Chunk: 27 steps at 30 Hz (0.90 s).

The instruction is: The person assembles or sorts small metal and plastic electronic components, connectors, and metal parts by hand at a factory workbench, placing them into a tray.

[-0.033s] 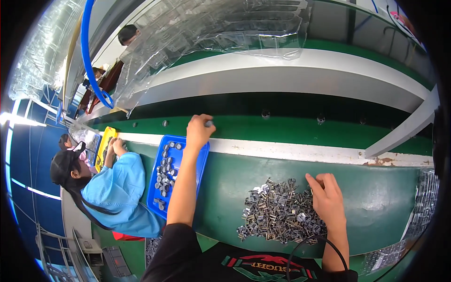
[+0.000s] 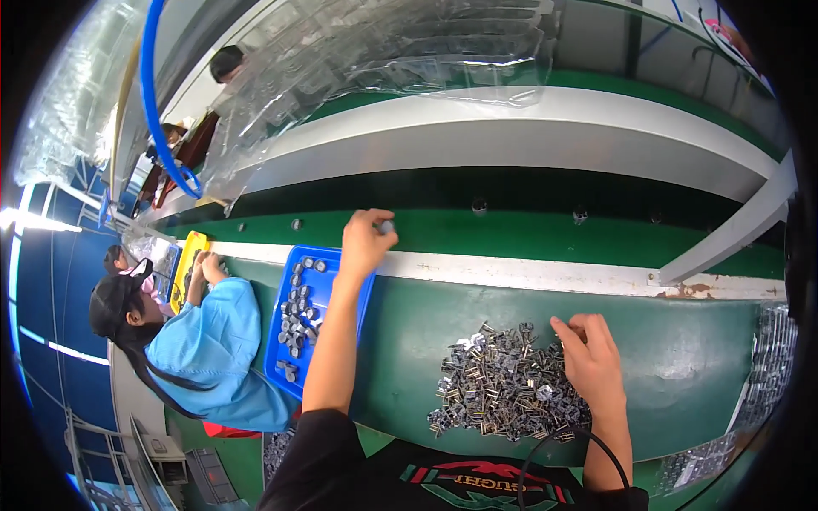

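Over the green conveyor belt [image 2: 443,223], my left hand [image 2: 365,243] pinches a small round grey knob-like part [image 2: 386,227] between thumb and fingers. Below that forearm lies a blue tray [image 2: 277,341] with several similar grey round parts [image 2: 298,313], partly covered by the arm. My right hand [image 2: 591,362] is beside the right edge of a heap of small dark parts with metal pins [image 2: 503,383]. Its thumb stands apart from the bent fingers, and I see nothing between them. The heap lies on the green worktop [image 2: 682,349].
A white rail [image 2: 511,269] divides worktop and belt; a slanted white post [image 2: 724,230] rises at right. Small parts [image 2: 580,215] sit on the belt. A co-worker in blue [image 2: 209,349] works left at a yellow tray [image 2: 192,247]. Clear plastic trays [image 2: 409,51] hang above.
My left hand has shifted slightly to the right with the grey part, which shows more plainly between the fingers. The right hand is almost unmoved. The whole view has drifted slightly.
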{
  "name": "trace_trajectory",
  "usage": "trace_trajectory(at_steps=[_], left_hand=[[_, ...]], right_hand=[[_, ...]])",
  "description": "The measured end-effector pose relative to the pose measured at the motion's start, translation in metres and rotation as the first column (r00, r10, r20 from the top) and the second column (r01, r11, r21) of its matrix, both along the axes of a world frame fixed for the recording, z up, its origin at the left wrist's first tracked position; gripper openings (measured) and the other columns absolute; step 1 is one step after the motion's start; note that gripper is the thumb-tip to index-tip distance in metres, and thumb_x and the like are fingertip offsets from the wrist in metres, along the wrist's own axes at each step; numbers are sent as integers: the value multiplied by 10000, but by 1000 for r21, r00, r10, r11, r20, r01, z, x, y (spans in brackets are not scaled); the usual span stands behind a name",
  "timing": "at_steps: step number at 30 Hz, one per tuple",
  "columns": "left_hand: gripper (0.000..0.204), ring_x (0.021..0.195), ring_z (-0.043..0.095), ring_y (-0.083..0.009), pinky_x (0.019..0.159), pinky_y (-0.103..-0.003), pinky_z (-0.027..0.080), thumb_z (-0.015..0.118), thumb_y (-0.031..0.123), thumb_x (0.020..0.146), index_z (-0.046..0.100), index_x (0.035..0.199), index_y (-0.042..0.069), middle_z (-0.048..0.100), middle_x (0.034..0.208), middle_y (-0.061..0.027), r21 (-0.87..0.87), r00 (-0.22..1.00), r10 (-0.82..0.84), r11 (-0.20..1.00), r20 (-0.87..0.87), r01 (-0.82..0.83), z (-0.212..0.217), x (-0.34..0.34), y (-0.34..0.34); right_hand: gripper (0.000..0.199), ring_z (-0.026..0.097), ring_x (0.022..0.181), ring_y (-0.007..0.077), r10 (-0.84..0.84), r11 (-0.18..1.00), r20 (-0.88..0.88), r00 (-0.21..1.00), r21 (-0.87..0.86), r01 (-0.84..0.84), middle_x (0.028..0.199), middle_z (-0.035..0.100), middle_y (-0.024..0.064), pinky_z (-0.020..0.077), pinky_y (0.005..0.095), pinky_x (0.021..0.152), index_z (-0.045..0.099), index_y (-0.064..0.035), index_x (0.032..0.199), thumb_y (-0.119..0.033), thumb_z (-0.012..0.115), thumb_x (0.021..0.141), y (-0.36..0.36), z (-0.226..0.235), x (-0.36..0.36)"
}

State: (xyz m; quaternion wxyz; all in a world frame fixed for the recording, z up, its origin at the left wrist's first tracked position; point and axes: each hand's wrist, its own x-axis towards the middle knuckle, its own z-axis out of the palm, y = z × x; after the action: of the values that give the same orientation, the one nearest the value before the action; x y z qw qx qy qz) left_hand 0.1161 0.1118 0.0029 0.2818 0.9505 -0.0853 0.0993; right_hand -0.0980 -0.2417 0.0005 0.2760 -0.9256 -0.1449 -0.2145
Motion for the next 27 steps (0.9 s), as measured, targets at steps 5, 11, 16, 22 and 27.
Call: trace_trajectory(at_steps=[5, 11, 16, 22, 27], left_hand=[[353, 855, 632, -129, 706, -245, 521, 731, -49, 768, 700, 1114, 12, 625, 1098, -94, -517, 930, -330, 831, -162, 205, 12, -99, -80], [377, 768, 641, -85, 692, -211, 526, 734, -49, 805, 675, 1171, 23, 621, 1075, -70, -765, 783, -555, 623, -282, 166, -5, -154, -142], [414, 814, 631, -86, 710, -218, 534, 734, -84, 790, 670, 1187, 13, 605, 1102, -73, -820, 775, -587, 548, -234, 167, -2, -169, -153], [419, 848, 628, -110, 717, -222, 531, 730, -156, 768, 662, 1167, -46, 574, 1147, -93, -798, 792, -570, 572, -218, 192, 0, -172, -150], [415, 836, 620, -98, 727, -219, 548, 773, -79, 781, 688, 1175, 19, 574, 1089, -65, -852, 777, -587, 506, -230, 130, 0, -182, -156]], right_hand=[[425, 564, 720, 233, 55, 998, 117, 992, 35, -60, 865, 551, 73, 504, 349, 619, 716, -56, 1109, 50, 678, 699, 9, 1, 5], [442, 554, 722, 207, 21, 989, 140, 990, 142, -41, 905, 519, 82, 485, 334, 614, 727, -56, 1113, 117, 653, 713, 11, -7, 2], [312, 587, 777, 164, 128, 719, -144, 981, 695, 8, 970, 539, 83, 506, 316, 666, 710, -21, 1068, 140, 614, 819, 14, -5, -6], [159, 655, 904, 145, 263, 381, -216, 940, 919, 105, 985, 616, 93, 546, 234, 745, 701, 10, 976, 102, 673, 849, 18, -5, -6], [141, 640, 774, 167, 84, 789, -31, 996, 613, -47, 907, 642, 81, 526, 280, 625, 720, -9, 920, 57, 742, 798, 22, 1, -5]])
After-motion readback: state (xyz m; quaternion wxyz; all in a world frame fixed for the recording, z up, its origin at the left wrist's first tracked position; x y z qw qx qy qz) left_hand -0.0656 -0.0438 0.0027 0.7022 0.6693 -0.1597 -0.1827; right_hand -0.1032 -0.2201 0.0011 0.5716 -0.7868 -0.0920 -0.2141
